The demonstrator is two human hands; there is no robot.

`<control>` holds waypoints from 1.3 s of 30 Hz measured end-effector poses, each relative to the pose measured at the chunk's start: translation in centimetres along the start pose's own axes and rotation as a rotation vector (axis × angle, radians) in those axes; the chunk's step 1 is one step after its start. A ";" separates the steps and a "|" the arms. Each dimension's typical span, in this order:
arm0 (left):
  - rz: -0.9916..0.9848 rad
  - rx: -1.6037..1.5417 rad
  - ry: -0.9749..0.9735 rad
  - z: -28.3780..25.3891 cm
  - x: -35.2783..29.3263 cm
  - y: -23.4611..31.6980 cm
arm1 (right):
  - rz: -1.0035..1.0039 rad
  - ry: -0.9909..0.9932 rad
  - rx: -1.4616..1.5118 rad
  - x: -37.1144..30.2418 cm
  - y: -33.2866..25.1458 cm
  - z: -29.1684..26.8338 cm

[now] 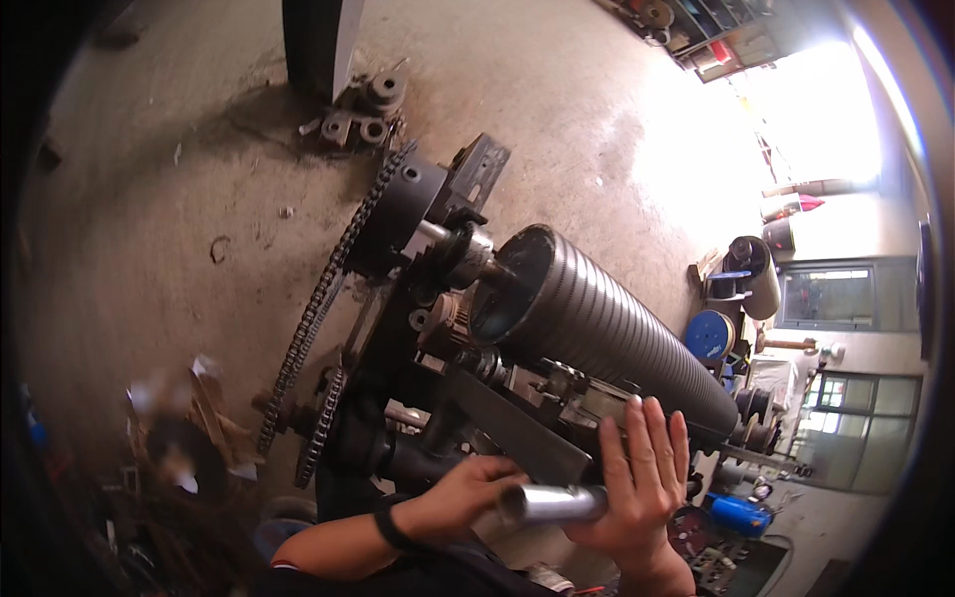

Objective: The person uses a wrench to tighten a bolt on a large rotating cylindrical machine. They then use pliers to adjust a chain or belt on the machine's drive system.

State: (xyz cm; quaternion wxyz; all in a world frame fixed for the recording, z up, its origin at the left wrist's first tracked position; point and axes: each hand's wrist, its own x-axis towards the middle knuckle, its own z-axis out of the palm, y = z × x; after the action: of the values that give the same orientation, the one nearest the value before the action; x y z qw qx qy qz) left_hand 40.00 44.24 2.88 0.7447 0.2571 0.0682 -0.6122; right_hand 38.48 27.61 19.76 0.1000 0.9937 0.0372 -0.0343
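My left hand, with a dark band at its wrist, is closed beside a flat dark metal bar. Its fingertips are partly hidden, and what they grip cannot be made out. A shiny metal tube lies between my hands, its end close to the left hand. Against its other end, my right hand is held up with fingers stretched out, nearly together. Beyond both hands lies a large dark grooved drum on a machine. A drive chain runs down the machine's left side.
Several round metal parts sit on the floor by a dark post. Wood scraps lie at the left. To the right are a blue reel, another drum and a blue cylinder.
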 end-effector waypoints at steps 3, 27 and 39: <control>0.668 0.905 0.419 0.2 -4.0 2.4 | 0.017 0.091 0.005 0.1 0.2 -0.3; 0.151 1.713 -0.107 10.6 -0.2 13.5 | -0.012 0.669 0.100 -0.2 -1.9 8.2; 0.095 1.572 -0.013 12.6 1.6 13.8 | -0.076 0.690 0.175 2.9 -3.9 7.8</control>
State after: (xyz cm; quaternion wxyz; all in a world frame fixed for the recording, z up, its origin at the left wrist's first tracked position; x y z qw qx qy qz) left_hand 50.82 38.61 17.15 0.3704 0.7074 -0.4000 -0.4498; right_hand 40.56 30.05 11.17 -0.0055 0.9495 0.1026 0.2964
